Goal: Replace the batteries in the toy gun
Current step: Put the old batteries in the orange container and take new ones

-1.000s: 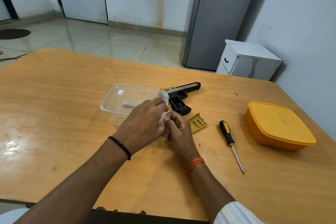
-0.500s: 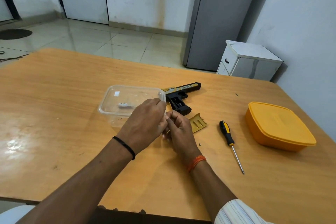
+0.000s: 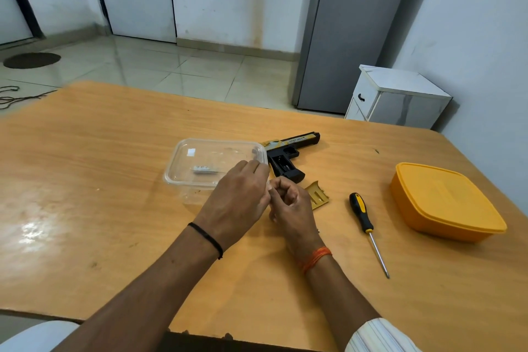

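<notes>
The black and gold toy gun (image 3: 285, 157) lies on its side on the wooden table (image 3: 100, 180), its grip compartment uncovered. Its gold battery cover (image 3: 317, 198) lies loose just right of my hands. My left hand (image 3: 237, 200) and my right hand (image 3: 288, 206) meet in front of the gun, fingers curled. Together they pinch a small pale object (image 3: 268, 184) that is mostly hidden between the fingertips. A clear plastic container (image 3: 183, 157) sits behind my left hand with a small silvery item (image 3: 204, 169) inside.
A black and yellow screwdriver (image 3: 362, 216) lies right of my hands, tip toward me. A closed yellow box (image 3: 445, 200) stands at the table's right side. Beyond the table are a white cabinet (image 3: 397, 97) and a grey fridge (image 3: 351, 28).
Both hands stay together over the same spot, with only slight finger movement. The gun, cover and screwdriver have not moved.
</notes>
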